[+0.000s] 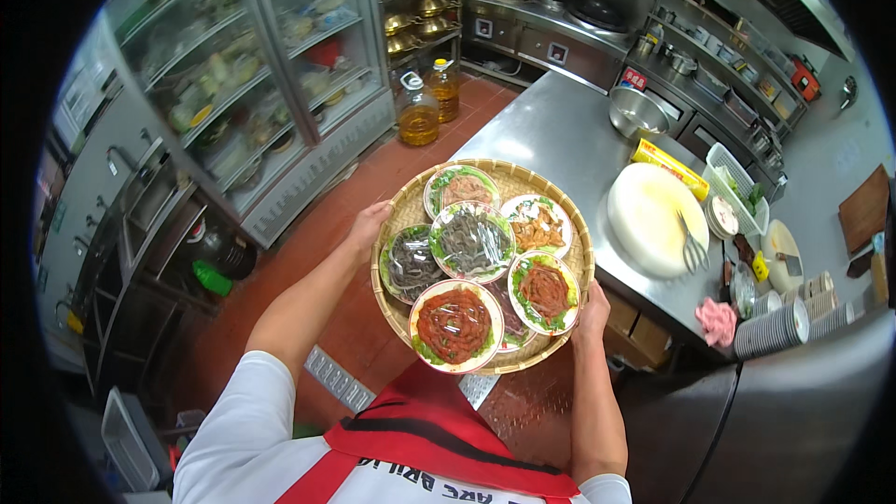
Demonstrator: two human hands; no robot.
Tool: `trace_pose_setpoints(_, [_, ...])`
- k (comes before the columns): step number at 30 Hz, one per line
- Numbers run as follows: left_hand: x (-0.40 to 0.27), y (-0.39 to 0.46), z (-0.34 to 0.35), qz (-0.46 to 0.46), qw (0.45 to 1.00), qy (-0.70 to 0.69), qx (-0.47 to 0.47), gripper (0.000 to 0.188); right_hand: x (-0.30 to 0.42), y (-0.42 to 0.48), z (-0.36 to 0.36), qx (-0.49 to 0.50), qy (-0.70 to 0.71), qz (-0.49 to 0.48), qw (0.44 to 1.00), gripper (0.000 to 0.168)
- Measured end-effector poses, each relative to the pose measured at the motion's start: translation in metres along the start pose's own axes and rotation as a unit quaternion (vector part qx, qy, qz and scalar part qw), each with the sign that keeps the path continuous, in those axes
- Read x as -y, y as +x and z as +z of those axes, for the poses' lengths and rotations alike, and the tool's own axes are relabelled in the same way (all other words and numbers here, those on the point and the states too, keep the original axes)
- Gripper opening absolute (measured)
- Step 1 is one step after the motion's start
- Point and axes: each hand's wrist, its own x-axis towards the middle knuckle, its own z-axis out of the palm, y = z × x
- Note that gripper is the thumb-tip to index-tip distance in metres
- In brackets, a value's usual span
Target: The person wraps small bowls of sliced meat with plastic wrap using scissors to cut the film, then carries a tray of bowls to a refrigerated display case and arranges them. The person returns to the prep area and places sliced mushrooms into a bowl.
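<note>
A round woven bamboo tray (pixel 404 206) is held before me, above the red floor and beside the steel worktop's left edge. My left hand (pixel 369 225) grips its left rim and my right hand (pixel 593 313) its lower right rim. Several film-wrapped plates lie on it, partly overlapping. Nearest me is a plate of reddish sauced meat strips (pixel 456 325), with a similar smaller plate (pixel 544 292) to its right. A plate of grey strips on greens (pixel 472 241) rests on top in the middle, partly covering another grey plate (pixel 413 262). Behind are plates of pale pink meat (pixel 465 189) and orange-brown pieces (pixel 537 225).
On the steel worktop (pixel 539 126) stand a steel bowl (pixel 637 112), a thick round white chopping block (pixel 647 210) with a large fork, a cling-film box (pixel 670 168) and stacked dishes (pixel 773 329). A glass-door fridge (pixel 280 84) and oil jugs (pixel 418 115) stand at left.
</note>
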Motion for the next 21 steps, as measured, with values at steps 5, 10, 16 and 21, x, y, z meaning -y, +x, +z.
trace_pose_setpoints(5, [0.040,0.109,0.011,-0.038,0.999,0.026,-0.004,0.032,-0.023,0.066,0.007,-0.031,-0.034,0.022,0.999,0.031])
trace_pose_setpoints(10, [0.046,0.265,0.069,-0.054,0.997,0.049,-0.015,0.032,-0.029,0.216,0.020,-0.057,-0.048,-0.001,0.997,0.035])
trace_pose_setpoints(16, [0.068,0.310,0.091,-0.053,0.993,0.105,-0.028,0.032,-0.025,0.250,0.014,-0.073,-0.093,0.016,0.993,0.037])
trace_pose_setpoints(21, [0.065,0.317,0.099,0.065,0.929,0.361,-0.039,0.029,-0.007,0.251,0.013,-0.126,-0.476,-0.029,0.870,0.034])
